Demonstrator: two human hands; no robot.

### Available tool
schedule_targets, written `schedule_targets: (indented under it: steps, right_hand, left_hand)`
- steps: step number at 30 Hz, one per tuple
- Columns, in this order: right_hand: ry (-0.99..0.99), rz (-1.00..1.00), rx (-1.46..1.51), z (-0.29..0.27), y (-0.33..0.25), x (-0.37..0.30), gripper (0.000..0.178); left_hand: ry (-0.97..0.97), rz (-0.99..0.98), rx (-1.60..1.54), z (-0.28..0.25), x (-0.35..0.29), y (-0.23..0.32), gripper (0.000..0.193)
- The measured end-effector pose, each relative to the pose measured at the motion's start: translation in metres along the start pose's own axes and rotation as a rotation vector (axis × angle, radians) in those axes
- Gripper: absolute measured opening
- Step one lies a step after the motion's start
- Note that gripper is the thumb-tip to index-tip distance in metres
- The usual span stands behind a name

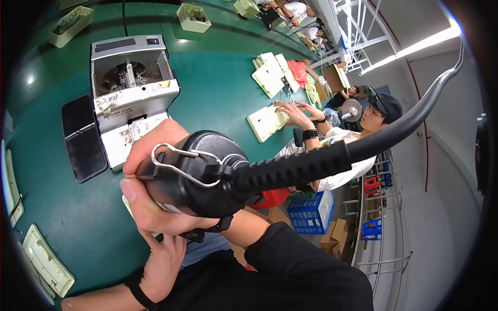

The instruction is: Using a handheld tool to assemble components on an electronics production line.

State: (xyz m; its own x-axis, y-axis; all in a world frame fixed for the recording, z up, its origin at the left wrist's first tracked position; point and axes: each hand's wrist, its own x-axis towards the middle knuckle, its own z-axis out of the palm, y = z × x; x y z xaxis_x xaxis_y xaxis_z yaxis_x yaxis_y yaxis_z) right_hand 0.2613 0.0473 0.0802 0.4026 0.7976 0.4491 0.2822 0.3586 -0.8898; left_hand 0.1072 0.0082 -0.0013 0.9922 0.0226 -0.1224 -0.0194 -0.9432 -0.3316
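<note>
My right hand [155, 207] is wrapped round a black electric screwdriver [207, 173], which is held end-on toward my view. A bent wire hanging loop [179, 165] sits on its top, and a thick ribbed cord [301, 165] runs off to the upper right. Below, my left hand [165, 267] reaches up under the right one, its fingertips hidden. Only a sliver of a pale cream part [127, 206] shows beside the right hand. Just beyond stands a grey screw feeder [135, 103] with loose screws in its open bowl; the screwdriver's tip is out of sight.
Flat black panels [83, 137] lie left of the feeder on the green table [207, 88]. Cream housings [49, 259] rest at the lower left. To the right, a co-worker's hands [298, 114] touch another cream housing [262, 124]. Blue crate [311, 213] and bins [193, 18] stand around.
</note>
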Motion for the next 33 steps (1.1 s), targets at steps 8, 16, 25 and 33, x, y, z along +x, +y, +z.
schedule_targets:
  steps: [8,16,25,33]
  right_hand:
    - [-0.007,-0.033,0.047,-0.002,0.002,0.002,0.019]
    - [-0.005,0.048,0.075,-0.002,0.0,-0.001,0.018]
    - [-0.017,0.045,0.051,-0.007,0.001,0.001,0.019]
    - [-0.102,-0.142,-0.065,-0.014,0.017,0.009,0.021]
  left_hand:
    - [0.009,-0.004,-0.003,-0.002,0.001,0.001,0.034]
    - [-0.007,0.021,-0.014,-0.003,0.001,-0.001,0.03]
    - [-0.01,0.011,-0.029,-0.001,0.003,0.002,0.031]
    - [0.039,-0.034,-0.004,-0.002,0.01,0.0,0.032]
